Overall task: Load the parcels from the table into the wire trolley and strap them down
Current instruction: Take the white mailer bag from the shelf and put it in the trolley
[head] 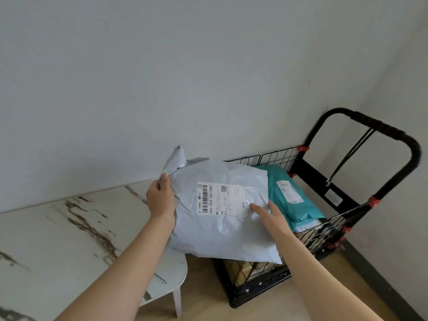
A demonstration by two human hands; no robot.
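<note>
Left hand (159, 200) clenched one edge of the grey plastic mailer parcel (208, 237); right hand (274, 218) pinched the opposite edge, above the black wire trolley (276, 156). Advised: lower flat onto the teal mailer (303, 210).

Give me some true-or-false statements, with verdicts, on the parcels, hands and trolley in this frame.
1. The left hand and right hand both hold the grey mailer bag. True.
2. The wire trolley is empty. False: a teal mailer bag lies in it, over cardboard boxes.
3. The grey mailer bag's shipping label faces up. True.
4. The grey mailer bag lies flat on the table. False: it is held up, partly over the trolley.
</note>
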